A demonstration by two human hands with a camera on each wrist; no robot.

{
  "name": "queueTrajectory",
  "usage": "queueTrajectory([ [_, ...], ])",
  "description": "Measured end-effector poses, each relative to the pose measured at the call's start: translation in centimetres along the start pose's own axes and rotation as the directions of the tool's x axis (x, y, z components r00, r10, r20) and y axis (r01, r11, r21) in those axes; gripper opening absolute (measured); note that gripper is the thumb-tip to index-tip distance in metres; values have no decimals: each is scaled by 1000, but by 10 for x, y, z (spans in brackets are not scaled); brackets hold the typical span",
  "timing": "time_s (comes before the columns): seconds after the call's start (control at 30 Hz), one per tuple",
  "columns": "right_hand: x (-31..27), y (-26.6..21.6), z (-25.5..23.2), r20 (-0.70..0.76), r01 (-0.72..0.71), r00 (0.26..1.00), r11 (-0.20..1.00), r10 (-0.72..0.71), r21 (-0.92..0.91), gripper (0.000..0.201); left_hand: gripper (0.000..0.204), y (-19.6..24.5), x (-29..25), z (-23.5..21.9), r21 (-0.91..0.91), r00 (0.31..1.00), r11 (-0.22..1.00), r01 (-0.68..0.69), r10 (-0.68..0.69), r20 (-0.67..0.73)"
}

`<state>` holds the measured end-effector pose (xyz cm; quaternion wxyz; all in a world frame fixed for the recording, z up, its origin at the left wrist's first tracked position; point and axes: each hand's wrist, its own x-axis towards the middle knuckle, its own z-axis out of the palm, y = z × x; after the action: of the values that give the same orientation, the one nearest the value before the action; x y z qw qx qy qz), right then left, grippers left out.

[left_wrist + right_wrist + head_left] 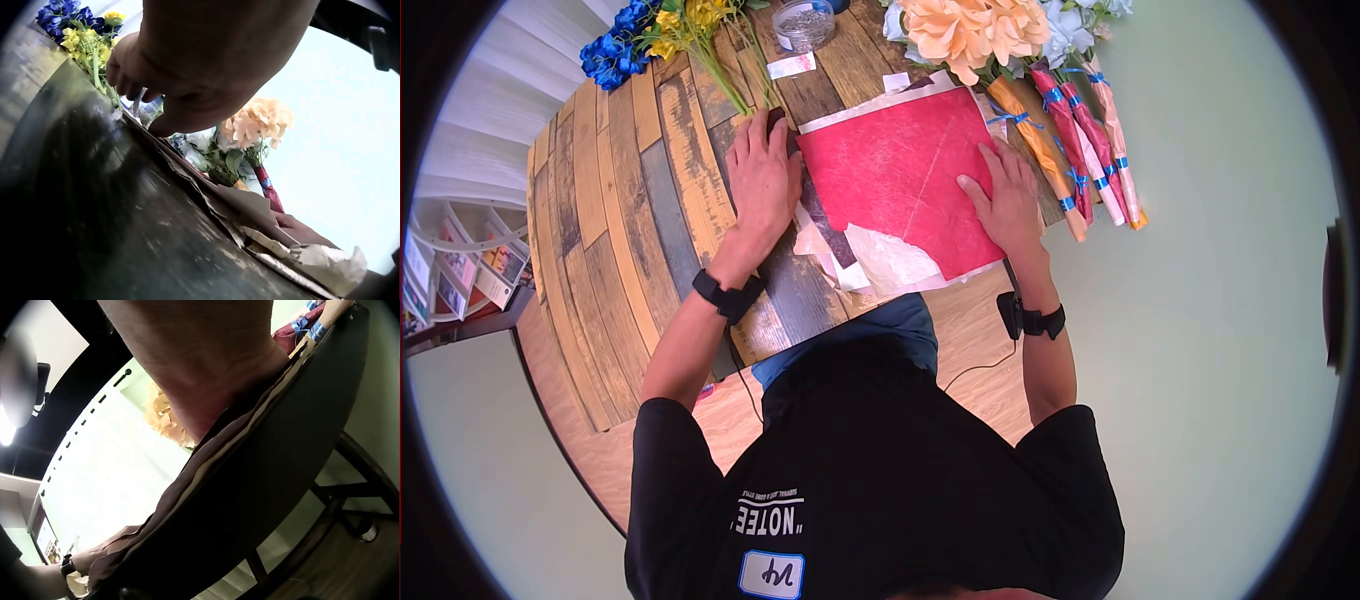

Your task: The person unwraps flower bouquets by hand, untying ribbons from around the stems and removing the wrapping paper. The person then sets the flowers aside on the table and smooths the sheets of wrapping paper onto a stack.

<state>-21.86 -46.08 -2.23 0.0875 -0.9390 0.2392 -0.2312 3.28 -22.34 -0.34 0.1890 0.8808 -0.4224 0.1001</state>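
Note:
A stack of wrapping paper lies on the wooden table, a red sheet (890, 165) uppermost. Its near left corner is ragged, baring a whitish sheet (890, 255). My left hand (765, 185) rests beside the stack's left edge, fingertips close to the flower stems (735, 75). A small dark thing (777, 118) shows by its fingertips, mostly hidden. On the red sheet's right edge lies my right hand (1008, 195), fingers spread and thumb pointing inward. Seen from the left wrist, the left hand (194, 81) arches over the paper edges (206, 194).
Blue flowers (615, 50) and yellow flowers (700, 15) lie at the back left, near a clear round tub (803, 25) of small metal pieces. Wrapped bouquets with peach flowers (975, 30) lie at the right. Paper slips (791, 65) lie behind the stack.

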Motion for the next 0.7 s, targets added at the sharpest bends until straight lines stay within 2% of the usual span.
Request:
queueTrajectory([
  [0.07,2,2,1,9,4,1000,1000,-4,2,57,58,9,-3,-6,99,982,986,-132,144,-123],
  [0.1,3,2,2,21,9,1000,1000,-9,7,56,58,11,-6,-4,99,982,986,-132,144,-123],
  [0.17,3,5,9,16,17,1000,1000,-17,15,56,67,12,-16,9,24,979,992,-123,117,164],
  [0.2,4,6,10,9,23,1000,1000,-23,21,57,78,11,-18,13,40,963,992,-118,104,250],
  [0.33,4,4,6,24,28,999,998,-30,63,58,80,11,-26,15,71,963,990,-120,98,250],
  [0.43,-6,-9,-5,-69,-18,997,999,21,34,61,81,17,-36,2,91,959,980,-178,152,241],
  [0.5,-16,-15,-11,-153,-151,978,987,140,-62,62,81,23,-45,-10,28,915,959,-281,259,311],
  [0.7,-8,-12,-8,-155,-220,969,958,193,-186,64,81,32,-69,-33,-60,833,947,-314,306,461],
])
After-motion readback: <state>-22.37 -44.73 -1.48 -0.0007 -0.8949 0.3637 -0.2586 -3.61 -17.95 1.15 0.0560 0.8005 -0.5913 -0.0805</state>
